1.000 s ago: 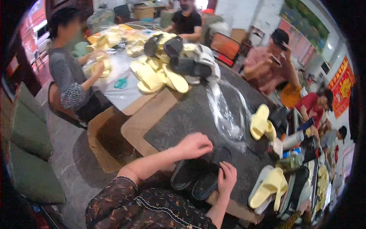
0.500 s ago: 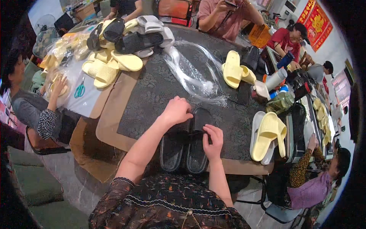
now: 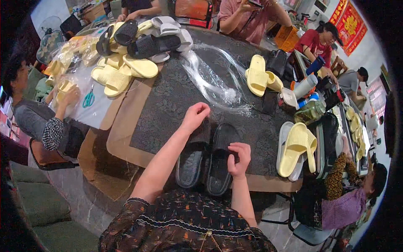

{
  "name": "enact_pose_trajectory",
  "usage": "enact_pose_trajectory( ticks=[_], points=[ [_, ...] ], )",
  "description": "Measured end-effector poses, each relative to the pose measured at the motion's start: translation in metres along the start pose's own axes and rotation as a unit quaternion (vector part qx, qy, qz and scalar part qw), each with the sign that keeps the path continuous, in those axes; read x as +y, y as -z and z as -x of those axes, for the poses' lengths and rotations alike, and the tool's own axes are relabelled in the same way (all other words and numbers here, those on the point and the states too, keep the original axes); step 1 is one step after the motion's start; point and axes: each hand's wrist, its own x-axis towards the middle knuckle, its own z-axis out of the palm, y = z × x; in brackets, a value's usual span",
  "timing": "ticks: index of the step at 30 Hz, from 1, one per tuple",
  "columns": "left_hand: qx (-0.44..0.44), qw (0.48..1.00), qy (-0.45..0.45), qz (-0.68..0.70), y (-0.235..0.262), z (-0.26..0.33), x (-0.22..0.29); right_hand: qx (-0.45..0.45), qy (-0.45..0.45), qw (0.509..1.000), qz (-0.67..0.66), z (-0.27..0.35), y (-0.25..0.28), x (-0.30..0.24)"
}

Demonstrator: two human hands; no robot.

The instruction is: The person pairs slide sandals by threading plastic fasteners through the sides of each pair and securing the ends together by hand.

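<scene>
Two black ribbed slippers lie side by side at the near edge of the table, the left slipper (image 3: 191,168) and the right slipper (image 3: 220,170), with a narrow gap between them. Over the far end of the left slipper is my left hand (image 3: 196,118), its fingers bent and drawn together; whatever they pinch, if anything, is too small to make out. Beside the strap of the right slipper, my right hand (image 3: 240,159) has loosely curled fingers with the thumb apart from them. Beyond both hands lies a bundle of thin clear plastic strands (image 3: 214,84).
Yellow slippers (image 3: 296,149) rest on a white one at the right. Cups and a jar (image 3: 310,111) stand behind them. A heap of slippers (image 3: 130,69) fills the far left, near teal scissors (image 3: 88,99). Several people sit or stand around the table.
My left hand has turned and lifted slightly, its fingers drawing up from between the slippers. My right hand has shifted right, and the slippers now sit a little farther apart.
</scene>
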Motion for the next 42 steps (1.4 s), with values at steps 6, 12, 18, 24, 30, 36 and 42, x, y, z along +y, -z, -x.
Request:
enact_pose_trajectory(
  ticks=[6,12,18,24,30,36,42],
  points=[
    [-0.003,1.000,-0.023,0.012,-0.003,-0.002,-0.006,0.006,-0.101,0.994,-0.041,-0.024,-0.009,0.007],
    [-0.013,0.996,-0.022,-0.082,-0.009,0.004,0.005,-0.035,-0.064,0.995,0.073,-0.082,-0.042,0.003],
    [-0.061,0.970,-0.080,-0.222,-0.011,0.014,0.017,-0.093,-0.182,0.977,0.064,-0.070,-0.056,0.018],
    [-0.072,0.943,-0.106,-0.308,-0.014,0.014,0.019,0.027,-0.274,0.961,-0.018,-0.061,-0.057,0.047],
    [-0.090,0.948,-0.060,-0.300,-0.007,0.007,0.020,-0.005,-0.154,0.988,-0.021,-0.065,-0.066,0.040],
    [-0.100,0.943,-0.089,-0.306,-0.018,0.015,0.028,-0.034,-0.212,0.974,0.068,-0.060,-0.051,0.032],
    [-0.043,0.968,-0.063,-0.241,-0.013,0.014,0.018,0.001,-0.233,0.971,0.060,-0.060,-0.052,0.029]
  ],
)
